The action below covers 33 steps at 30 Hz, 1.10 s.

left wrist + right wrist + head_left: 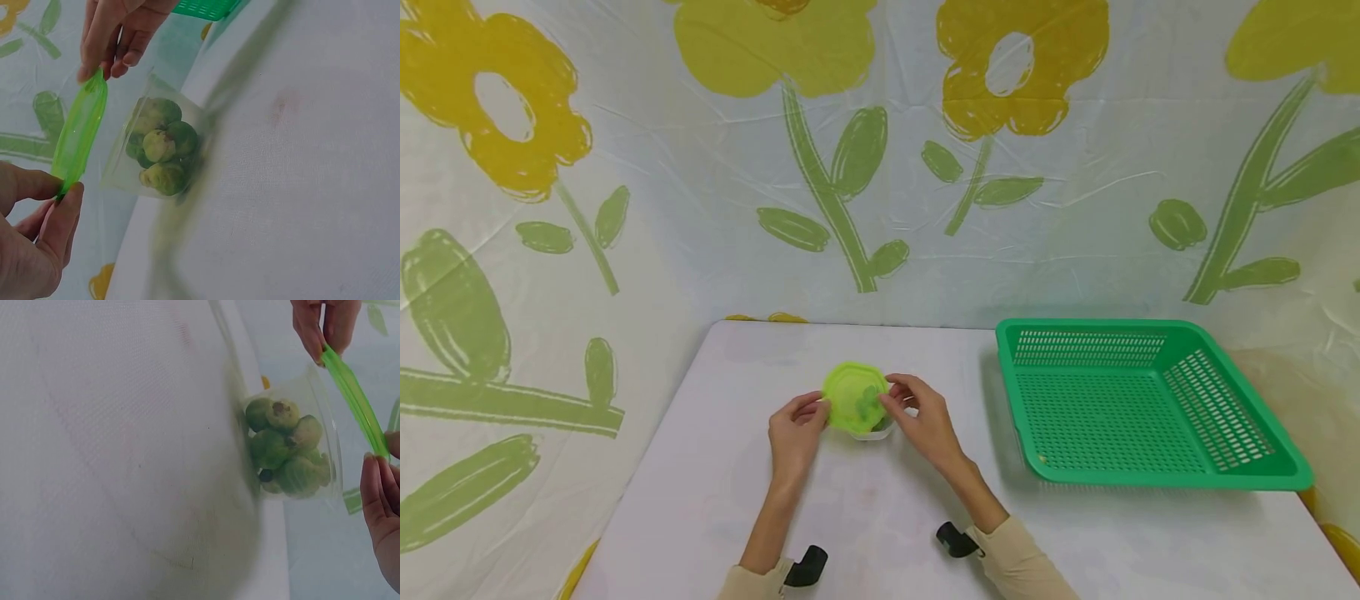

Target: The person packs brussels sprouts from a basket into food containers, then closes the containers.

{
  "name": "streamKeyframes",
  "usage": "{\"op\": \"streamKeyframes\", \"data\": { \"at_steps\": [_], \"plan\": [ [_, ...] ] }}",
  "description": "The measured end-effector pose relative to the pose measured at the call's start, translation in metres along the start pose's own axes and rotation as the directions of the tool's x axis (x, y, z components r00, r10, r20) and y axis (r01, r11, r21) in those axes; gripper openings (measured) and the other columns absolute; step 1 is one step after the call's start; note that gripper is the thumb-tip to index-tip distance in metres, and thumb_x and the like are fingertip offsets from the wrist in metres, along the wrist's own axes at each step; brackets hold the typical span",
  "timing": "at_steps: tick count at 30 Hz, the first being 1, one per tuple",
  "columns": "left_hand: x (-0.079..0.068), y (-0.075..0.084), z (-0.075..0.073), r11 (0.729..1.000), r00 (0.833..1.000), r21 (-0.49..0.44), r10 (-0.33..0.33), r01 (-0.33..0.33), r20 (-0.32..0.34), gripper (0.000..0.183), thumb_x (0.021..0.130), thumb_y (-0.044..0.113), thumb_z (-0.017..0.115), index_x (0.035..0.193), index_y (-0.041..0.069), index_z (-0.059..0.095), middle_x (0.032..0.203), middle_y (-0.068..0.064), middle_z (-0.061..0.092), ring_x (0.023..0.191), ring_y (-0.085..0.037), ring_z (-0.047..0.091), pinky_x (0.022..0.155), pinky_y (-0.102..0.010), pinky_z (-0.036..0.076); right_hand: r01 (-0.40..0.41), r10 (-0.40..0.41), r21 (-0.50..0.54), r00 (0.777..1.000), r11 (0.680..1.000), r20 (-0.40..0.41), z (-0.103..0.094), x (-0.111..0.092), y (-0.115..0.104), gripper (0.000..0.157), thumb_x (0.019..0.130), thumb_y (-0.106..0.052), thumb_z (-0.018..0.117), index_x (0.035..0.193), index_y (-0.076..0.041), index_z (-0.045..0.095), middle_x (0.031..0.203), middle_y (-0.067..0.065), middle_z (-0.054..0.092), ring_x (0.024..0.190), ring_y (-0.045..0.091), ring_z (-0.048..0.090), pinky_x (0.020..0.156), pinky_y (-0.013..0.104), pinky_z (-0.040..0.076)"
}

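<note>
Both hands hold a translucent bright green lid (pixel 848 398) by opposite edges, just above a clear plastic container (pixel 871 434). My left hand (pixel 794 433) pinches its left edge between thumb and fingers. On the other side, my right hand (pixel 927 422) pinches the right edge. In the left wrist view the lid (pixel 80 134) hangs apart from the container's rim, with a gap between them. Inside the container sit several Brussels sprouts (pixel 284 447), seen through its wall. From the head view the lid covers most of the container.
A large green plastic basket (pixel 1026 417) with lattice walls stands on the right of the white table (pixel 715 500). Behind and beside the table hangs a white cloth (pixel 700 167) printed with yellow flowers. A black wrist camera sits on each sleeve.
</note>
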<state>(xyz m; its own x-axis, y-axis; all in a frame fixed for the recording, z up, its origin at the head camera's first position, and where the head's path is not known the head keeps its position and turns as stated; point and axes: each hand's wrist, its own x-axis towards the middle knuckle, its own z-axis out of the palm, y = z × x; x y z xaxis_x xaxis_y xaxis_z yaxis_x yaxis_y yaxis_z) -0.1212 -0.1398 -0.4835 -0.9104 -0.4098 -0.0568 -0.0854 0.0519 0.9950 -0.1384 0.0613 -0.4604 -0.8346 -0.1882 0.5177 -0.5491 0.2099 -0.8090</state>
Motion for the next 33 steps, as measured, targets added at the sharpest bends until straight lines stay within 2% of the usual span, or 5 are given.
{"op": "streamKeyframes", "data": {
  "at_steps": [7, 13, 18, 29, 33],
  "plan": [
    [-0.004, -0.001, 0.006, 1.0, 1.0, -0.001, 0.01, -0.01, 0.022, 0.022, 0.094, 0.006, 0.074, 0.11, -0.009, 0.073, 0.095, -0.02, 0.071, 0.075, -0.012, 0.068, 0.069, -0.02, 0.061, -0.056, 0.056, 0.0, 0.998, 0.998, -0.032, -0.002, -0.001, 0.008, 0.024, 0.088, 0.012, 0.074, 0.111, 0.015, 0.068, 0.089, 0.022, 0.067, 0.079, 0.037, 0.067, 0.069, 0.039, 0.063],
    [-0.006, -0.003, 0.009, 0.999, 0.999, 0.007, 0.038, -0.038, 0.032, 0.021, 0.096, 0.007, 0.073, 0.107, -0.011, 0.073, 0.094, -0.022, 0.071, 0.075, -0.017, 0.07, 0.071, -0.027, 0.063, -0.166, 0.168, 0.1, 0.986, 0.981, -0.014, -0.001, -0.004, 0.042, 0.022, 0.093, 0.001, 0.074, 0.114, 0.005, 0.071, 0.091, 0.013, 0.067, 0.081, 0.026, 0.066, 0.067, 0.029, 0.062],
    [-0.006, -0.008, 0.009, 0.996, 0.997, 0.056, 0.063, -0.065, 0.039, 0.019, 0.095, 0.007, 0.075, 0.104, -0.01, 0.074, 0.09, -0.019, 0.072, 0.075, -0.026, 0.072, 0.071, -0.034, 0.064, -0.222, 0.225, 0.149, 0.974, 0.964, -0.004, -0.002, -0.004, 0.05, 0.021, 0.094, -0.002, 0.074, 0.114, 0.003, 0.071, 0.09, 0.014, 0.066, 0.079, 0.023, 0.066, 0.065, 0.035, 0.063],
    [-0.007, -0.012, 0.011, 0.993, 0.997, 0.102, 0.052, -0.057, 0.058, 0.015, 0.092, 0.008, 0.078, 0.1, -0.005, 0.075, 0.087, -0.013, 0.073, 0.075, -0.029, 0.072, 0.063, -0.021, 0.06, -0.287, 0.292, 0.118, 0.956, 0.951, -0.03, -0.003, 0.0, 0.039, 0.019, 0.092, 0.007, 0.072, 0.11, 0.014, 0.069, 0.089, 0.024, 0.068, 0.075, 0.036, 0.065, 0.062, 0.038, 0.062],
    [-0.006, -0.014, 0.011, 0.99, 0.997, 0.125, 0.059, -0.065, 0.053, 0.016, 0.091, 0.008, 0.079, 0.1, -0.004, 0.076, 0.086, -0.012, 0.073, 0.07, -0.02, 0.071, 0.062, -0.019, 0.058, -0.296, 0.3, 0.105, 0.953, 0.949, -0.029, -0.002, 0.0, 0.04, 0.019, 0.093, 0.007, 0.071, 0.111, 0.015, 0.069, 0.09, 0.027, 0.068, 0.076, 0.044, 0.065, 0.062, 0.035, 0.061]
  ]
}}
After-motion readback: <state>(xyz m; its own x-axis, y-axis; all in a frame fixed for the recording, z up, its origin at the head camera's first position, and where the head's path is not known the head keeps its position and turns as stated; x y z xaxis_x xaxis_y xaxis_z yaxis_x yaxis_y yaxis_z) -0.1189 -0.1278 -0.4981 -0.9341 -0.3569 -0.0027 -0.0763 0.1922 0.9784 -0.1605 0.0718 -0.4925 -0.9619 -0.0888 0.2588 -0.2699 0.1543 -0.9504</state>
